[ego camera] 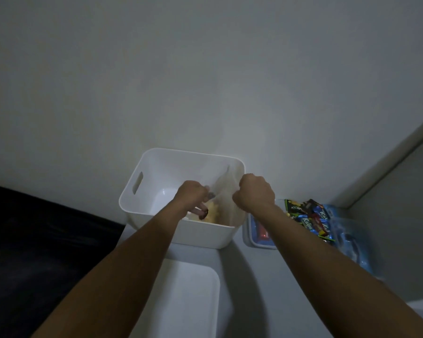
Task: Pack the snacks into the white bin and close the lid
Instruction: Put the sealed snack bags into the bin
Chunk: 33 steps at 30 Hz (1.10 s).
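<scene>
A dim view looks down from a person's head at two bare forearms reaching forward over a pale table [254, 276]. An open white bin [156, 172] sits against a plain grey wall [181, 69], with a slot handle cut into its left side. Both hands are over the bin's right half, holding a clear plastic bag [224, 189] that stands upright inside it, against the right wall.

The left hand [192, 195] reaches down into the bin, its fingers curled closed on the bag's near left edge. Just below it, yellowish snacks [211, 213] and a dark wrapped piece lie at the bottom of the bag; the details are too blurred to read. The right hand [254, 193] is closed into a fist at the bin's right rim, pinching the bag's right edge.

The flat white lid [188, 298] lies on the table in front of the bin, between the two forearms, apart from the bin.

Right of the bin, partly hidden by the right forearm, stands a clear container with a blue rim [257, 236] and something red inside. Beyond it, a pile of snack packets [308, 215] in green, blue and red wrappers rests on a blue plastic bag [352, 240], near the corner where a second wall meets the first.

To the left, a dark, almost black surface [34, 240] fills the lower corner.
</scene>
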{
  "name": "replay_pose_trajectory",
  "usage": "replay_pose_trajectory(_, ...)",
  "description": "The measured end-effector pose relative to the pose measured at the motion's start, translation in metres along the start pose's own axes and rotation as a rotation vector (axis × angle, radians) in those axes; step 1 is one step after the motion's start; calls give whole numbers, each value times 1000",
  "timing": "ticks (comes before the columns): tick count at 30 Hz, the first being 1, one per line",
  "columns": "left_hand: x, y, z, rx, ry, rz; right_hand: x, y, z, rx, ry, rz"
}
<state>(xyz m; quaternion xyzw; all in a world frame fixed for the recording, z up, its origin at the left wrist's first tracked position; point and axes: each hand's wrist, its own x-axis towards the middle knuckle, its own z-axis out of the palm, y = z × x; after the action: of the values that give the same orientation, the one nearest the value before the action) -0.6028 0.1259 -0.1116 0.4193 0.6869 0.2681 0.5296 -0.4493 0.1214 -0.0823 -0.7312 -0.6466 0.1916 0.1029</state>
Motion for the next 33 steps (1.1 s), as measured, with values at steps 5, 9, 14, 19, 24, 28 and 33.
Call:
replay_pose_trajectory(5, 24, -15, 4, 231, -82, -161, 8, 15, 8, 64, 83, 44)
replay_pose_trajectory(9, 38, -18, 10, 96, -141, -236, 13, 25, 20, 246, -39, 100)
replay_pose_trajectory(14, 49, -21, 12, 62, -231, -263, 19, 31, 29, 345, -66, 80)
replay_pose_trajectory(19, 53, -22, 14, 122, -272, -274, 24, 36, 33, 380, -92, 79)
replay_pose_trajectory(24, 53, -22, 17, 217, -257, -255, 23, 39, 28, 405, -122, 90)
replay_pose_trajectory(28, 48, -19, 18, 346, -209, -193, 21, 38, 20, 488, -207, 127)
replay_pose_trajectory(33, 36, -14, 11, 476, -150, -100, 13, 38, 16, 503, -227, 130)
